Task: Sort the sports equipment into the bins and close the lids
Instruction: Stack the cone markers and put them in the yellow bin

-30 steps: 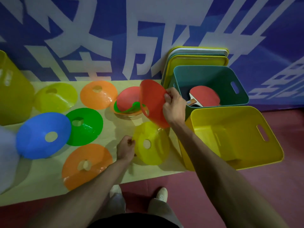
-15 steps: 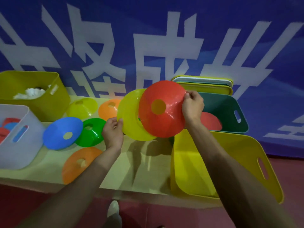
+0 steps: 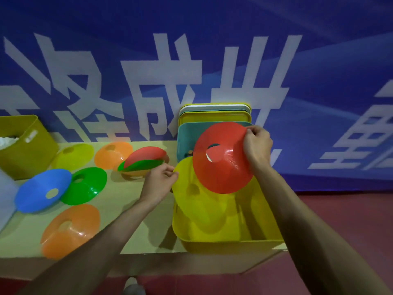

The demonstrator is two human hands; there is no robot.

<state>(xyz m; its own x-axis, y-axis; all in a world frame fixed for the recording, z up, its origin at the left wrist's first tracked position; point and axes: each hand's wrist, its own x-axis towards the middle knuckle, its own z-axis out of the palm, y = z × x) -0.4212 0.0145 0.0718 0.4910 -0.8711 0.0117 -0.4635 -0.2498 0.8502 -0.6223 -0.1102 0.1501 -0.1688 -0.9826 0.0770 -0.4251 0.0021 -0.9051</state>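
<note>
The yellow cone [image 3: 191,201], raised off the counter [image 3: 119,201] a second ago, has been carried by the left grip [image 3: 159,179] to the yellow bin [image 3: 223,245]; the red cone [image 3: 225,173] has been swung rightward by the right grip [image 3: 257,143] and is now held tilted above that bin.

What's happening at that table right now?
A person is sorting disc cones. The right hand pinches a red disc cone by its rim and the left hand holds a yellow disc cone, both at the open yellow bin. Others, including a blue cone and a green cone, lie on the table. The lids stand stacked behind the teal bin.
</note>
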